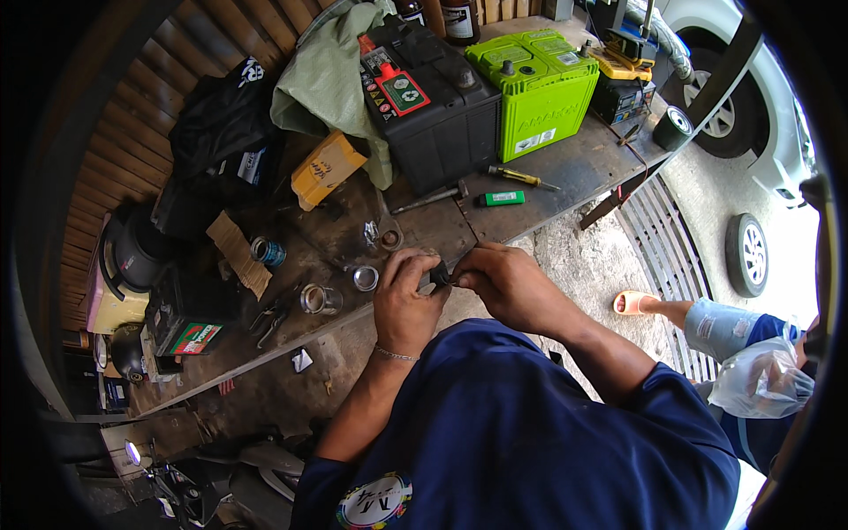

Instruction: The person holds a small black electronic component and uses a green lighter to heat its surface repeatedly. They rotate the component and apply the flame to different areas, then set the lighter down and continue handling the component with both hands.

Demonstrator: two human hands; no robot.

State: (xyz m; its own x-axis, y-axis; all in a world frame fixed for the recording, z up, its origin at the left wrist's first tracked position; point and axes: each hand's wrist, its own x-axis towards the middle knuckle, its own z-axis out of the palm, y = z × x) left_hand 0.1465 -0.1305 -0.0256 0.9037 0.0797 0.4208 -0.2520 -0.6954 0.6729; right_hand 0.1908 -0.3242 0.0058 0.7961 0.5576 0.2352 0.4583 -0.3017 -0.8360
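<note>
My left hand is closed around a small black part, in front of the bench edge. Its kind I cannot make out. The fingertips of my right hand are pinched together against that part's right side; whatever is between them is too small to name. Left of my hands, an open metal tin and a round metal lid sit on the bench. Behind them lies a wrench with a ring end. A hammer, a small green box-like thing and a yellow-handled screwdriver lie farther back.
A black car battery and a green one stand at the back of the wooden bench. Pliers, a blue can and cardboard lie left. An oil filter stands right. Another person's leg shows at right.
</note>
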